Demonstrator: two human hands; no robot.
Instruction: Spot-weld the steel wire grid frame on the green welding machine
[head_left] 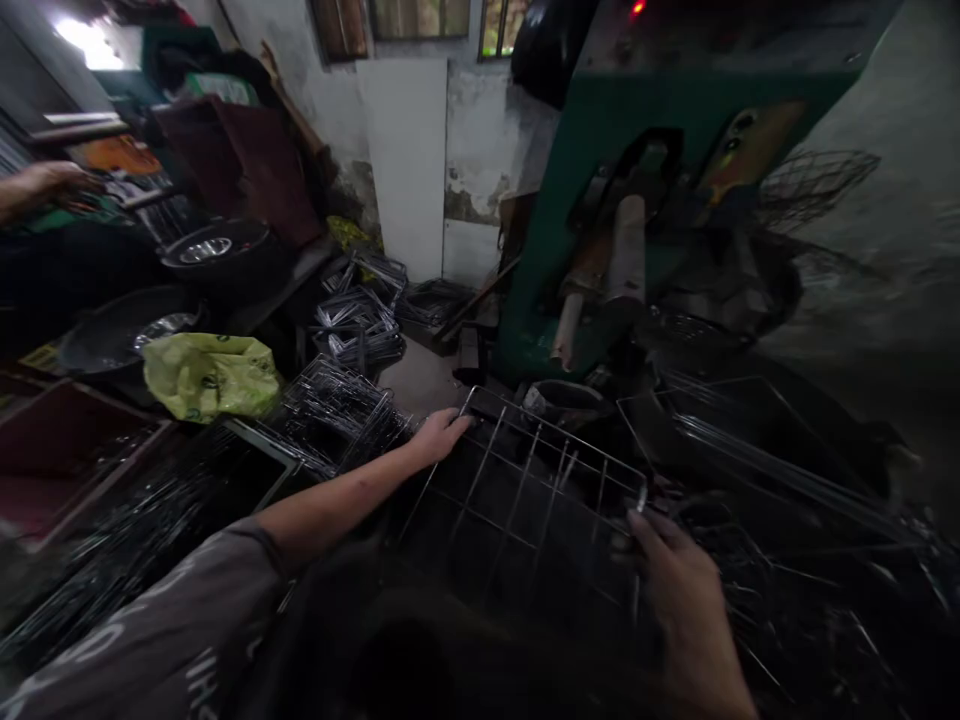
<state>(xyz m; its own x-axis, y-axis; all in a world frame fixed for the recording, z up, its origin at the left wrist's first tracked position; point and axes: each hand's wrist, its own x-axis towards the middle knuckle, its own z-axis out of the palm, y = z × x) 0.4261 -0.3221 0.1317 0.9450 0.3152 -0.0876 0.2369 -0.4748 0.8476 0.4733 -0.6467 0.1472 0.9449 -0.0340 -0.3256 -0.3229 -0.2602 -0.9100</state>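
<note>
Wire rack (525,490) held level in front of the body, low over a dark heap of similar wirework. Gripped at opposite edges for balance: left hand (441,435) closed over the far left corner, right hand (667,570) with fingers curled round the near right rim. Just beyond, a green machine (600,200) with its rollers. Further left, stacked wire frames (337,400), a yellow bag (210,375), and another person's hand (45,185).

Yellow bag (211,375), green machine (600,150)

Grey short sleeve (187,620) with pale lettering, bare forearms
</note>
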